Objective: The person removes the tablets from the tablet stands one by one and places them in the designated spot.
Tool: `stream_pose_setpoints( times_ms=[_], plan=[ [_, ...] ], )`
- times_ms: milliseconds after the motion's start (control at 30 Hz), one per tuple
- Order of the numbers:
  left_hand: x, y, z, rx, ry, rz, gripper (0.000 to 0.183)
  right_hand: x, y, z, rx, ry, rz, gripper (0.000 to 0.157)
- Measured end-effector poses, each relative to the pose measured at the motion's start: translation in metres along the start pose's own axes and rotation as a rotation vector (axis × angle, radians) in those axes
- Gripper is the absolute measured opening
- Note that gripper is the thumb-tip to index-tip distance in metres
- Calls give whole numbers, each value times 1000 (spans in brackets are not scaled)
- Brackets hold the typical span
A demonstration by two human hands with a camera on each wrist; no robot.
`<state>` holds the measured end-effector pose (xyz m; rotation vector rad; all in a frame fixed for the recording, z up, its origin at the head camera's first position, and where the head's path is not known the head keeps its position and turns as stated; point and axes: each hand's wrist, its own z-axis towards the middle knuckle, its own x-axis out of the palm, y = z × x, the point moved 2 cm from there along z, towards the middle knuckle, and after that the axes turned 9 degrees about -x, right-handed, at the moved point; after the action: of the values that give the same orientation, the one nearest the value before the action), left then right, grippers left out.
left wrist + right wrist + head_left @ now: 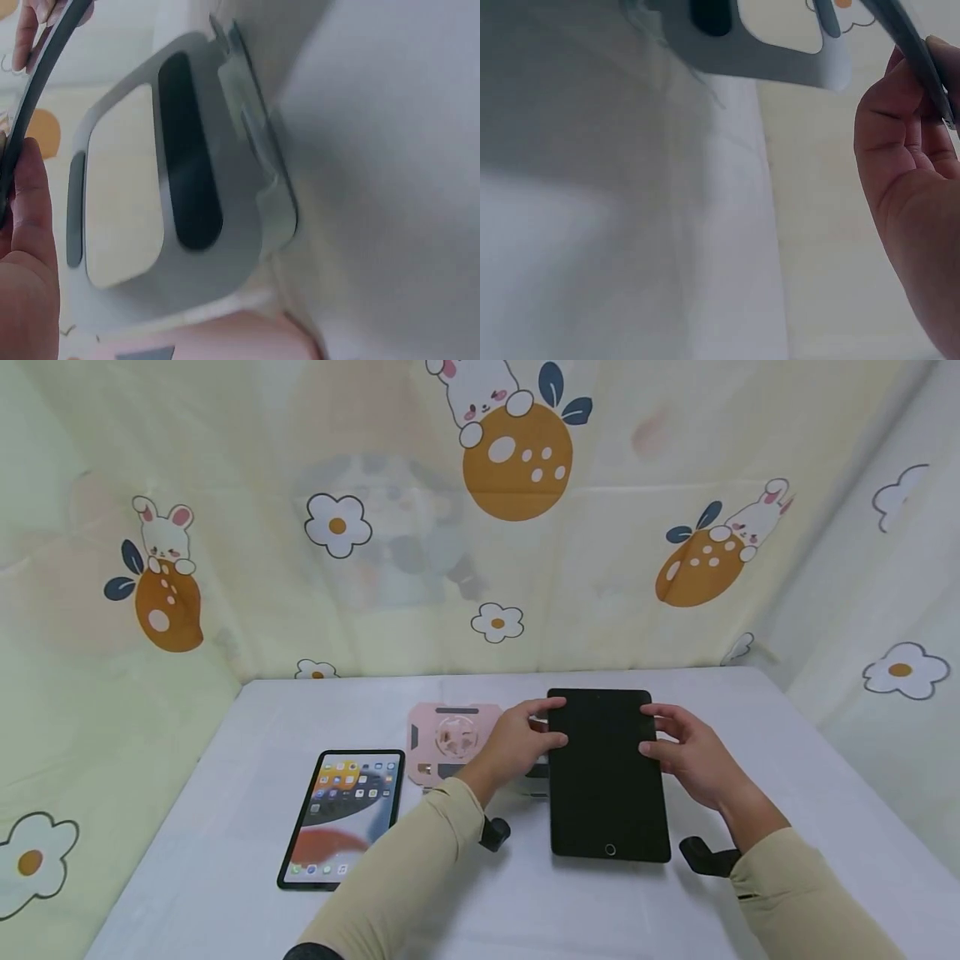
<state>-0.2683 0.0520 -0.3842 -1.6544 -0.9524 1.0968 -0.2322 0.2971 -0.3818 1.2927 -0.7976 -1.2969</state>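
A black tablet (609, 777) with a dark screen and a round home button is held upright-long above the table between both hands. My left hand (517, 742) pinches its left edge, thumb on the front. The right hand (690, 760) grips the opposite edge in the same way. Behind the tablet, mostly hidden in the head view, stands a grey tablet stand (244, 277) with a dark pad and a cut-out; the left wrist view shows its tilted plate and front lip. Beside it is a pink stand (423, 735) with a round cut-out pattern, partly covered by the left hand.
A second tablet (345, 827), its screen lit with app icons, lies on the white table (225, 827) at the left, partly behind the left sleeve. A patterned curtain (405, 635) closes off the back and sides.
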Motion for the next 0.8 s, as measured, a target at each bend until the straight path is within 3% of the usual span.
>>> stream_pose_setpoints(
  times_ms=[500, 800],
  plan=[
    [41, 9, -6, 25, -4, 61, 46, -21, -10, -35, -23, -5, 28, 49],
    [57, 9, -7, 88, 13, 58, 45, -33, -16, -50, -38, -12, 96, 46]
  ],
)
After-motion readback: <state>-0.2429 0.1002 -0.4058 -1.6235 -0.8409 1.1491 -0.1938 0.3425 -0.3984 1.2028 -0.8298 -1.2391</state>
